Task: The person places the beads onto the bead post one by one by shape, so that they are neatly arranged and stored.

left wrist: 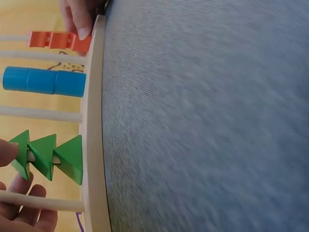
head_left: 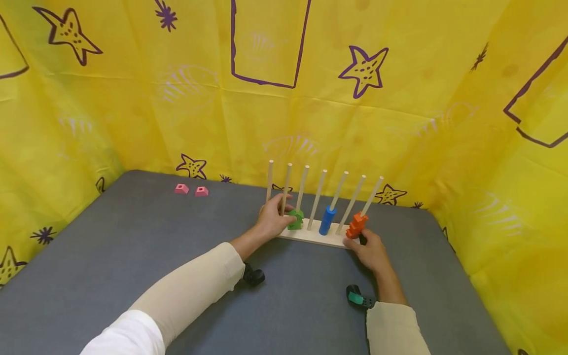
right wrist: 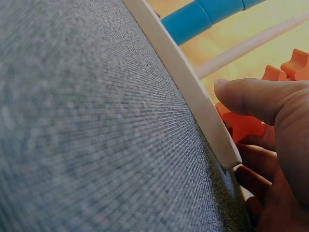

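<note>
A wooden peg board (head_left: 312, 237) with several upright pegs stands toward the back of the table. Three green triangular blocks (left wrist: 43, 150) are stacked on one peg. My left hand (head_left: 272, 219) reaches around this stack, thumb and a fingertip at the uppermost green block. Three orange star-shaped blocks (head_left: 357, 226) sit on the rightmost peg. With thumb in front and fingers behind, my right hand (head_left: 370, 249) holds the lowest star, close to the board's end. Between the hands, three blue cylinders (left wrist: 44, 81) fill another peg.
Two pink trapezoid blocks (head_left: 181, 189) with holes lie apart at the back left of the grey table (head_left: 177, 231). A yellow patterned cloth (head_left: 275, 113) hangs behind the table and along its sides.
</note>
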`<state>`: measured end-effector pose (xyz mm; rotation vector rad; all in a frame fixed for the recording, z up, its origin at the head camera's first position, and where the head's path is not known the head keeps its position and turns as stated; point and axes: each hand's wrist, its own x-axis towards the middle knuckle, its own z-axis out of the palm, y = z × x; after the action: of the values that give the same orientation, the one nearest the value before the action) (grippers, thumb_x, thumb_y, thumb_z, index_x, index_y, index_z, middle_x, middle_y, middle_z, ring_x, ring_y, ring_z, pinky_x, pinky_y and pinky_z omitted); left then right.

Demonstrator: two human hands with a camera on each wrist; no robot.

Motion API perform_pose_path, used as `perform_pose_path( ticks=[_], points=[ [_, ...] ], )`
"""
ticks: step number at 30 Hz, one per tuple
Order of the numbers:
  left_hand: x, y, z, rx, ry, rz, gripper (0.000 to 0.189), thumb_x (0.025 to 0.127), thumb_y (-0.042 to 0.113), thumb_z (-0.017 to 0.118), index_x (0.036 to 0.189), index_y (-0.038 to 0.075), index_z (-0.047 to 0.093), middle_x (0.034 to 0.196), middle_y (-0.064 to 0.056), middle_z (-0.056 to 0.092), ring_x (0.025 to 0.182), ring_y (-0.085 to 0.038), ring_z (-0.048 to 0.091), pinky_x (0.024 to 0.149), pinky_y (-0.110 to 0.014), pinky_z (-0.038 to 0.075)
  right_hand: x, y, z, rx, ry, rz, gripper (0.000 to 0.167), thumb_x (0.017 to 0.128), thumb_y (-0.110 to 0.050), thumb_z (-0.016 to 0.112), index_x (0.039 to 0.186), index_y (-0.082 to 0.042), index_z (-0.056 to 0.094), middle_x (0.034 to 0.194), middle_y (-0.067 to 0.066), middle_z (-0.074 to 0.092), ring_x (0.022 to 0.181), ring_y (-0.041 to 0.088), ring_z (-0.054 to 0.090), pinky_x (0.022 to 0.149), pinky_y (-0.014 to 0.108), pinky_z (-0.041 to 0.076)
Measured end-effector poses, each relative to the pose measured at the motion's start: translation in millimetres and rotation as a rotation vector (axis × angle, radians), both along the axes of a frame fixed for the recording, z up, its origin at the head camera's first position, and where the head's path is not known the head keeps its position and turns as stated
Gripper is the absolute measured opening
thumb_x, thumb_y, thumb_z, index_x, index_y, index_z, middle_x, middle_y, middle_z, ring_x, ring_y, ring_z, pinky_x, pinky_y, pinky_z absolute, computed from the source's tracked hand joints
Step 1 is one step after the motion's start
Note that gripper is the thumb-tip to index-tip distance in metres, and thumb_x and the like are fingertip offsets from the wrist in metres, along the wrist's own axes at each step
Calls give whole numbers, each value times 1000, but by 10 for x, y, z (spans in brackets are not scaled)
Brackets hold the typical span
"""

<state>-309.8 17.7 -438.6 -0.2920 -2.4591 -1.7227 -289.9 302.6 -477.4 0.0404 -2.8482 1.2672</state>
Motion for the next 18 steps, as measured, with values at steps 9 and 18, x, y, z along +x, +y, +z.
perform_pose_path(
  ticks=[9,18],
  points=[
    [161,-193,-30,-40,39,-91,61,81,-2,70,138,4,49,121,-22,61,111,-36,58,93,-48,46,37,-7,-13,2,-4,12,51,90,-26,70,127,4,53,133,30,49,118,46,46,101,62,30],
    [214,-388,67,9,70,-94,50,81,-4,73,128,-3,56,114,-21,64,104,-32,63,89,-43,49,29,-3,18,18,-4,7,52,90,-27,69,128,4,52,133,31,48,119,47,44,101,63,29]
  ],
)
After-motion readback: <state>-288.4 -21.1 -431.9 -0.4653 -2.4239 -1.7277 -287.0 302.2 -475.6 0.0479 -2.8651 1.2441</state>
